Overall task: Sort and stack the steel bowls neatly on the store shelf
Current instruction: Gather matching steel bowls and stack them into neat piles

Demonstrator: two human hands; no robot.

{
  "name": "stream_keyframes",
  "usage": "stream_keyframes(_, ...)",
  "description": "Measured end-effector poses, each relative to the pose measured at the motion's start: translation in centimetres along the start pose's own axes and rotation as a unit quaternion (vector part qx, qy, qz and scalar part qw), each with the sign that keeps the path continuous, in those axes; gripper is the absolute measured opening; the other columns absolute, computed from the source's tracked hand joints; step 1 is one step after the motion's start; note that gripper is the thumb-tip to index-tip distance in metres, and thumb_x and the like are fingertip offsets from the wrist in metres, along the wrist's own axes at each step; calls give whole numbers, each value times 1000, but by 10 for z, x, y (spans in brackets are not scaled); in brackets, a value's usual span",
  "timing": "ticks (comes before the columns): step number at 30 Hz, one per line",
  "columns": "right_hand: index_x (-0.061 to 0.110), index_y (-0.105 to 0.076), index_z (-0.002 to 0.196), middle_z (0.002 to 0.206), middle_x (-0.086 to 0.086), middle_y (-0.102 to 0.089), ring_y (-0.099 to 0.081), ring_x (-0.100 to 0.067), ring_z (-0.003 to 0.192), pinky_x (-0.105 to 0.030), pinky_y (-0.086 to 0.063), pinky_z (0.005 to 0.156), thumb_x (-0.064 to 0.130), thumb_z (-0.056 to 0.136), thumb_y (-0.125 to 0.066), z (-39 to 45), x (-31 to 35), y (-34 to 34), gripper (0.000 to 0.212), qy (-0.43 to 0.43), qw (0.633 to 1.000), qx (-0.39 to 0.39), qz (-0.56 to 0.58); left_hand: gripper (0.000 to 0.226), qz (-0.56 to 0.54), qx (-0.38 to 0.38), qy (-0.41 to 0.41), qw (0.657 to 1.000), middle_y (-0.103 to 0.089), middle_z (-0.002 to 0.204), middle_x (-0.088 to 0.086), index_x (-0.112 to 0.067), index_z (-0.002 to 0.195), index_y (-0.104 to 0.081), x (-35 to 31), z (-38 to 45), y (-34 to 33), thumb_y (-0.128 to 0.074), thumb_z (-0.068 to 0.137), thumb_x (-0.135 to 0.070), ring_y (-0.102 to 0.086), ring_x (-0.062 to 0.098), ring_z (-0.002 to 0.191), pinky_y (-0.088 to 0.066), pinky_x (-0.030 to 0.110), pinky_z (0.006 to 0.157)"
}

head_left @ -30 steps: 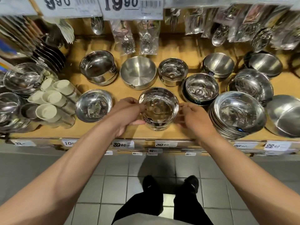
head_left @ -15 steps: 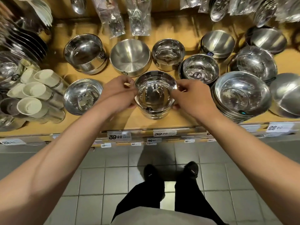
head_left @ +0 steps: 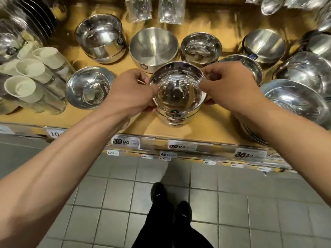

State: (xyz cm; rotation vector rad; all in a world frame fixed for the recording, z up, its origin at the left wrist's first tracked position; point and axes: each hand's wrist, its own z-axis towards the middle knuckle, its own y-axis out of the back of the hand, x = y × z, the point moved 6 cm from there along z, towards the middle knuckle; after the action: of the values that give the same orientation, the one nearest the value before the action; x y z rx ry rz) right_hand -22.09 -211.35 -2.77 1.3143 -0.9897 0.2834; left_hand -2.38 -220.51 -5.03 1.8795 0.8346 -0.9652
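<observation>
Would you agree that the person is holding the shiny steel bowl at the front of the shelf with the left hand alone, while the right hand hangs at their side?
Not quite: the head view shows both hands on it. The left hand grips the steel bowl by its left rim, and the right hand pinches the right rim. The bowl sits on others near the shelf front edge.

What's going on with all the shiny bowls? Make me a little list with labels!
place: wooden store shelf with price tags along its edge
held bowl: shiny steel bowl, top of a small stack near the shelf's front
left hand: grips the bowl's left rim
right hand: grips the bowl's right rim
left neighbour: shallow bowl
behind: matte bowl
far left: white cups on their sides
</observation>
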Motion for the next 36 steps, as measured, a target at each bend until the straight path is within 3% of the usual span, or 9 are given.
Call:
stream_keyframes(6,18,-78,91,78,-1,-75,-73,-23,74,-46,-63,74,16,89,-62,4,-3,0,16,29,999,18,13,13,-19,-1,8,1000,-60,94,15,-12,93,-54,1,-6,-6,-66,92,-7,-66,22,74,-59,27,54)
stream_keyframes(12,-8,-69,95,93,-30,-68,-65,-40,78,-59,-56,78,15,90,-56,3,-6,-2,27,52,998,5,16,13,-12,-13,-7,1000,-60,98,16,-14,95,-54,1,-11,-4,-65,90,-9,-66,31,94,-64,36,66)
stream_keyframes(16,-14,-63,87,91,-33,-64,-50,-25,70,-61,-55,77,13,89,-54,4,-2,-2,28,44,999,18,18,13,-15,-23,-2,1000,-61,98,15,-12,92,-53,1,-14,-5,-65,91,-10,-64,27,90,-61,31,62)
stream_keyframes(20,-15,-56,80,70,-28,-51,-45,-22,64,-60,-56,72,9,88,-49,6,1,-1,25,43,998,33,14,13,-27,-32,8,999,-61,102,18,-11,94,-52,2,-19,-7,-65,92,-10,-65,28,91,-63,34,66)
stream_keyframes(23,-11,-64,86,78,-30,-62,-49,-22,65,-58,-56,75,10,90,-48,6,0,-3,27,44,998,33,6,14,-34,-39,17,998,-65,114,25,-11,96,-53,4,-23,-9,-67,92,-11,-70,35,104,-64,34,67)
stream_keyframes(28,21,-74,116,69,10,-68,-67,-18,69,-49,-60,83,27,95,-51,0,-10,-5,32,9,998,36,54,13,-43,-50,4,998,-65,107,15,-12,100,-59,7,-26,-8,-65,96,-23,-67,28,100,-65,35,68)
stream_keyframes(31,25,-73,95,49,21,-53,-53,-5,55,-57,-58,83,39,96,-52,-16,-23,-11,24,-43,992,33,115,22,-86,-34,30,995,-67,109,6,-18,96,-66,15,-29,-13,-55,103,-35,-64,23,103,-64,35,71)
stream_keyframes(33,19,-70,100,61,14,-64,-60,-5,59,-60,-57,84,48,97,-51,-27,-33,-19,35,-92,980,48,168,28,-135,-5,47,990,-70,114,7,-20,100,-70,18,-33,-21,-48,106,-36,-64,26,112,-64,35,70)
stream_keyframes(36,6,-64,110,105,-23,-67,-63,-27,80,-61,-56,87,50,98,-46,-32,-35,-27,49,-103,970,67,208,32,-160,-8,37,986,-72,114,8,-17,100,-71,19,-36,-23,-45,107,-34,-64,31,118,-65,38,75)
